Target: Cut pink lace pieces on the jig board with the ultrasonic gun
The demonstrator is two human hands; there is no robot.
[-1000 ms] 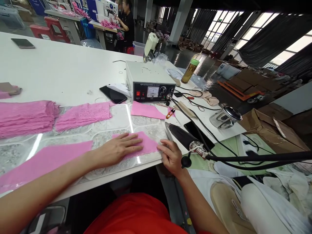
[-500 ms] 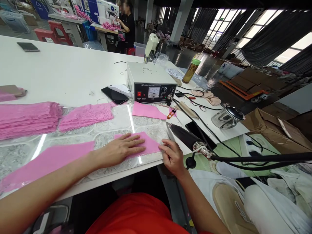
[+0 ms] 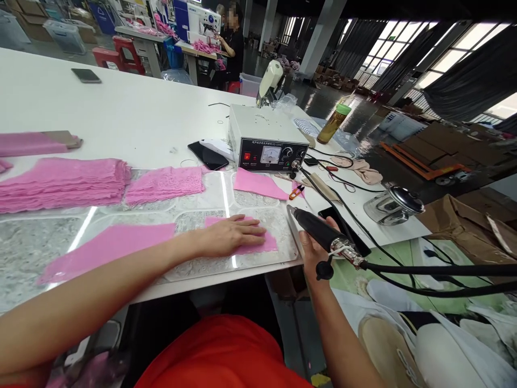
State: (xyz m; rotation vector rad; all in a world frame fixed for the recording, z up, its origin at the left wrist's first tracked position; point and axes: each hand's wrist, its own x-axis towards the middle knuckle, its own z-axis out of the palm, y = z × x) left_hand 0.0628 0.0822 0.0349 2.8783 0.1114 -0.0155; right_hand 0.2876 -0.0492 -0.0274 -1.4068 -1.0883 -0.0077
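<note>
My left hand (image 3: pixel 232 236) lies flat with fingers stretched out, pressing a small pink fabric piece (image 3: pixel 264 243) onto the clear-covered, marble-patterned mat. Just right of it, my right hand (image 3: pixel 313 250) is at the black handheld ultrasonic tool (image 3: pixel 317 226). Its thumb shows on the near side and a fingertip beyond the handle; the other fingers are hidden behind it. Thumb and fingers look apart, and I cannot tell whether they touch the handle. A larger pink piece (image 3: pixel 111 250) lies left, partly under my left forearm.
Pink fabric stacks (image 3: pixel 64 183) and a smaller pile (image 3: pixel 165 183) lie farther back. Behind stand a control box (image 3: pixel 269 132), orange snips (image 3: pixel 297 192) and another pink piece (image 3: pixel 260 183). Cables (image 3: pixel 388 268), a glass jar (image 3: pixel 390 207) and a bottle (image 3: pixel 333 125) are right. A co-worker (image 3: pixel 232 48) sits beyond.
My right hand has left the edge of the small pink piece and moved right, to the tool's handle. My left hand stays flat on the fabric. The whole view has shifted.
</note>
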